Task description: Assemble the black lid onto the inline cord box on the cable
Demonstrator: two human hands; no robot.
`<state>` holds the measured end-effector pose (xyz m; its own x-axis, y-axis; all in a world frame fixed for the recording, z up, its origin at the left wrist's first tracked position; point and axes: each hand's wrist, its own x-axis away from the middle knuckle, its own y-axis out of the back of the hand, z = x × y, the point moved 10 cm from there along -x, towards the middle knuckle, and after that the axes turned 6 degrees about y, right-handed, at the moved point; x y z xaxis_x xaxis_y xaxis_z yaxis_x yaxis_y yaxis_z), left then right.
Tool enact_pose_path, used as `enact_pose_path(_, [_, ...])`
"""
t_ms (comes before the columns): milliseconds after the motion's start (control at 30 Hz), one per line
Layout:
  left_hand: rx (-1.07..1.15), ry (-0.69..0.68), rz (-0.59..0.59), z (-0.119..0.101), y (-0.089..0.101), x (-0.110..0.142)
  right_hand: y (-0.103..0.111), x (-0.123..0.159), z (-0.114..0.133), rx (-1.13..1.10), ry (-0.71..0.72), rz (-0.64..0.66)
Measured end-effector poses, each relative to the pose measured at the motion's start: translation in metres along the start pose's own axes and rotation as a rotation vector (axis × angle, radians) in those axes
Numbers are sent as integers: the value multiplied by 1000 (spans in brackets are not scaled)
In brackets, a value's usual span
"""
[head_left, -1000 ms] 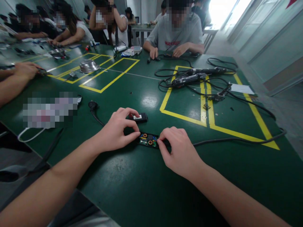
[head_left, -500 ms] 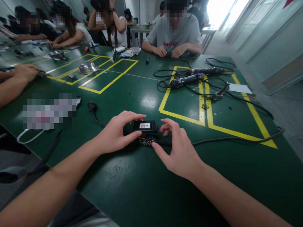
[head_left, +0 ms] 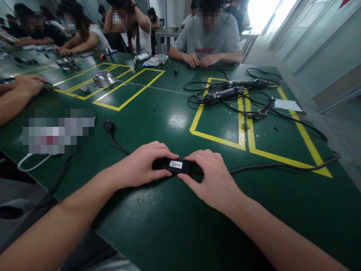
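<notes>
A small black plastic case with a white printed label lies on the green table in front of me. My left hand grips its left end between thumb and fingers. My right hand pinches its right end the same way. The cover sits over the lower half, and the circuit board inside is hidden. From the right end a black power cord runs under my right hand and off across the table. Past my left hand, a cord ends in a black plug.
Two black electric screwdrivers with tangled cords lie at the right, near yellow tape boxes and loose screws. A metal bowl stands farther left. A co-worker sits opposite; another person's hand is at the left edge.
My left hand brought the black cover from behind onto the open lower half, hiding the circuit board. My right hand opened, then closed on the case's right end.
</notes>
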<state>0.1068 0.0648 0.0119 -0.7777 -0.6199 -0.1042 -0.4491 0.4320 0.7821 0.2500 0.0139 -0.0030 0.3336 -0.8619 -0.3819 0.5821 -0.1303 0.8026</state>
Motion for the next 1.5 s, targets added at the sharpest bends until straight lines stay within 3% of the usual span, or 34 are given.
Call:
enact_pose_path(1033, [-39, -43, -29, -7, 0, 1, -3, 1, 0, 28, -9, 23])
enact_pose_path(1333, [12, 14, -1, -2, 0, 0, -3, 1, 1, 42, 2, 19])
enact_pose_path(1500, [157, 144, -44, 12, 4, -2, 4, 3, -3, 19, -42, -65])
